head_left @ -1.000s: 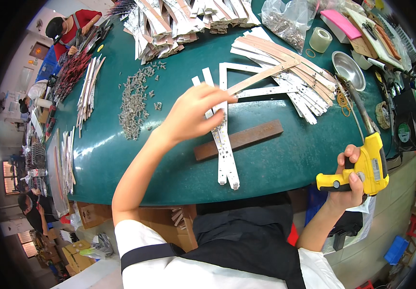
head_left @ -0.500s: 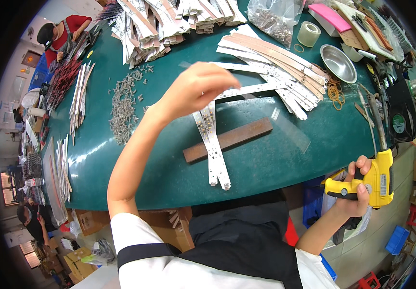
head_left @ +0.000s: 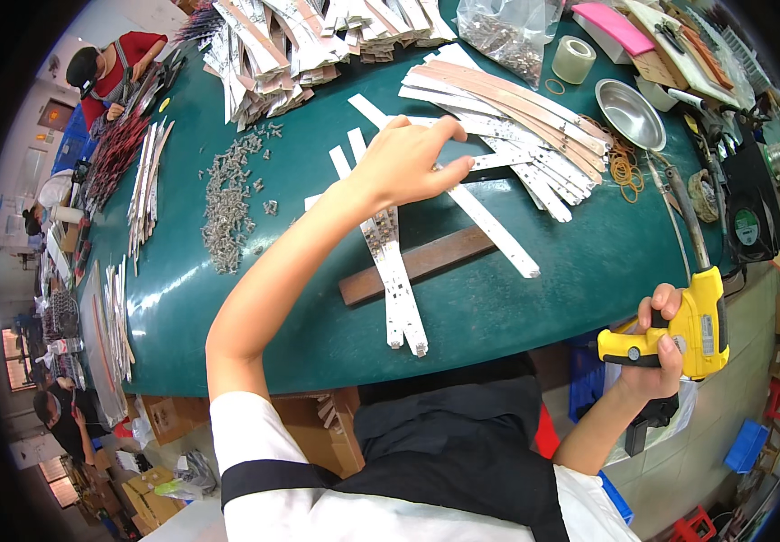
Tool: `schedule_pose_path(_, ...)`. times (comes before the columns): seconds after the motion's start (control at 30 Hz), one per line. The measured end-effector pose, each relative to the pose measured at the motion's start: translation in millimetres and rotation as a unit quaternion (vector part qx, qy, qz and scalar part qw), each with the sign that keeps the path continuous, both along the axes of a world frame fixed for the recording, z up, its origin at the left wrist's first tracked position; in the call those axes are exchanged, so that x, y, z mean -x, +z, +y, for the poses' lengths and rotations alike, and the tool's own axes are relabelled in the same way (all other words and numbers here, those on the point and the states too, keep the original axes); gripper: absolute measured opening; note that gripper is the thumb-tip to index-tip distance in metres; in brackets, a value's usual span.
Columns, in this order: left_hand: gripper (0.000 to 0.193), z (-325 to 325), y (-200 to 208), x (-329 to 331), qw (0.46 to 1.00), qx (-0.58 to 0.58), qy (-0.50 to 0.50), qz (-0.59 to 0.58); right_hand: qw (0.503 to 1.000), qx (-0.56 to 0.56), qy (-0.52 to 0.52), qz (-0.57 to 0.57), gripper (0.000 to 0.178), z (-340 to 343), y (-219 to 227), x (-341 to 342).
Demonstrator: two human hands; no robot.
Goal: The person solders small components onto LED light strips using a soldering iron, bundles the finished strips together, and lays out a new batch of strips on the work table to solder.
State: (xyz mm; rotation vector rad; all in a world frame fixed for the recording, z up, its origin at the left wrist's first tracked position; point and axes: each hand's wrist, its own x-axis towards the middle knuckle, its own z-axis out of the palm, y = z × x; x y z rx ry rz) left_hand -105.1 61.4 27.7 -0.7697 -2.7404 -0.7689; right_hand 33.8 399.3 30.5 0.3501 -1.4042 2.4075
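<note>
Table (head_left: 318, 348): green, carries the lot; I'm at its near edge.
Strip pile (head_left: 282, 54): white and tan, heaped along the far edge. Bulk parked out of my arms' way, I'd guess.
Fanned strips (head_left: 507, 113): toward the far right corner. Spread ends probably make single pieces easier to lift off.
Yellow tool (head_left: 704, 321): grasped by its handle in my right hand (head_left: 654, 375), body out past the near edge at the right, barrel pointing away from me. Looks held wide to keep the barrel off my left hand (head_left: 408, 163).
Metal parts heap (head_left: 226, 212): loose, toward the left edge, on my left hand's side, presumably for reach.
Brown bar (head_left: 435, 257): mid-table, angled, toward the near edge.
Crossed strips (head_left: 399, 289): lie over the bar, ends overhanging toward the near edge. Bar likely props them.
White strip (head_left: 498, 232): grasped under my curled left fingers, ends sticking out both sides, right end passing over the bar's end. Touching it or not, can't tell.
Metal bowl (head_left: 629, 113): by the right edge.
Rubber bands (head_left: 625, 176): just nearer than the bowl.
</note>
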Motion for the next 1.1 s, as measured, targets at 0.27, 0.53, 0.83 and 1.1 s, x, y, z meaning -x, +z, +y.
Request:
schedule_pose_path(0.27, 0.016, -12, 30, 14, 0.965, 0.071, -0.215, -0.134, 0.999, -0.024, -0.022, -0.004, 0.069, 4, -1, -1)
schedule_pose_path(0.53, 0.009, 10, 36, -22, 0.921, 0.183, -0.342, -0.036, 1.0, -0.016, -0.001, -0.008, 0.068, -12, -4, 4)
schedule_pose_path(0.83, 0.006, -59, 44, -71, 0.999, 0.019, -0.036, -0.023, 0.999, -0.02, 0.016, -0.026, 0.068, -7, -6, -1)
schedule_pose_path(1.1, 0.017, -77, -8, -109, 0.996, 0.064, 0.045, 0.048, 0.998, -0.001, 0.041, -0.053, 0.069, -40, -7, 8)
